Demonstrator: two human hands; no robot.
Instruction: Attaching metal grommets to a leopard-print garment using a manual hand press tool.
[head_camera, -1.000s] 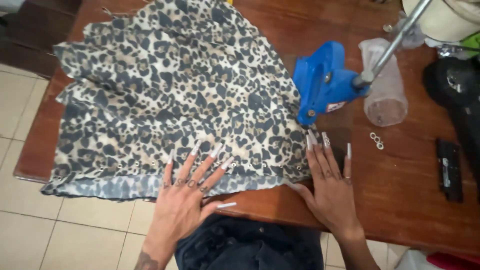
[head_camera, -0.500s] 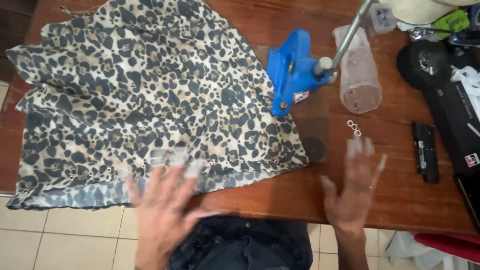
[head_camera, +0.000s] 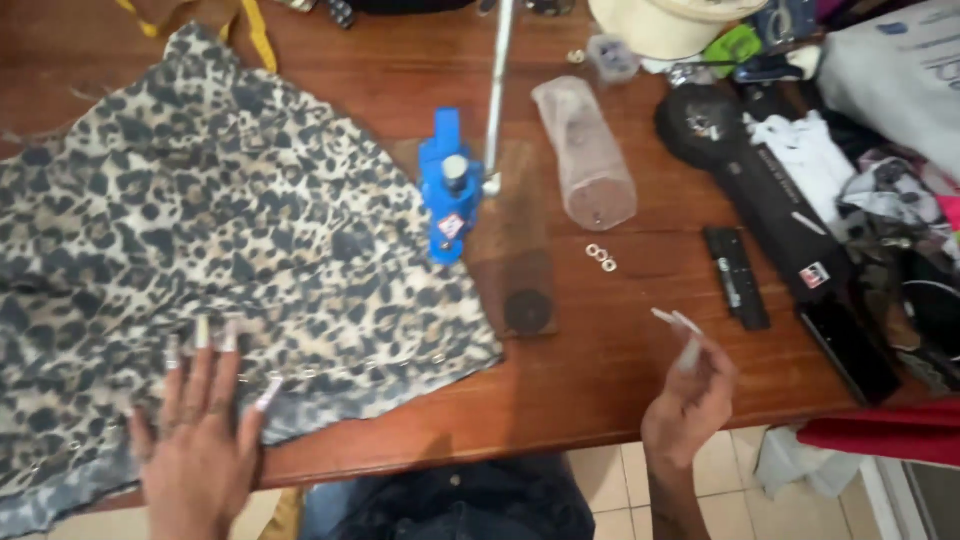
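Wooden table (head_camera: 600, 380), reddish-brown, pale tiled floor showing past its near edge. Only one view, head camera looking down.

Your left hand (head_camera: 200, 440) lies flat, palm down, on the near hem of the leopard-print fabric (head_camera: 230, 240). Fingers spread wide and straight, long pale nails, holding nothing, just pressing the cloth. Fabric covers the left half of the table, and its near-left corner hangs past the edge.

Your right hand (head_camera: 690, 395) is lifted clear of the table near the front edge, well apart from the fabric. Fingers loosely curled, nails pointing up and left. Blurred, nothing visibly in it.

Blue hand press (head_camera: 448, 190) stands just beside the fabric's right edge, with a metal lever (head_camera: 498, 90) rising toward the far side. It sits on a wooden board (head_camera: 520, 240), which has a dark round die (head_camera: 528, 310) at the near end.

Right of that is a clear plastic container (head_camera: 588, 155) on its side, with three small metal rings (head_camera: 600, 256) just near of it. A flat black bar (head_camera: 737, 278) lies further right, then a long black case (head_camera: 770, 190). Far right is a clutter of cloth and bags, too jumbled to sort. Yellow tape (head_camera: 255, 30) lies at the far-left edge.
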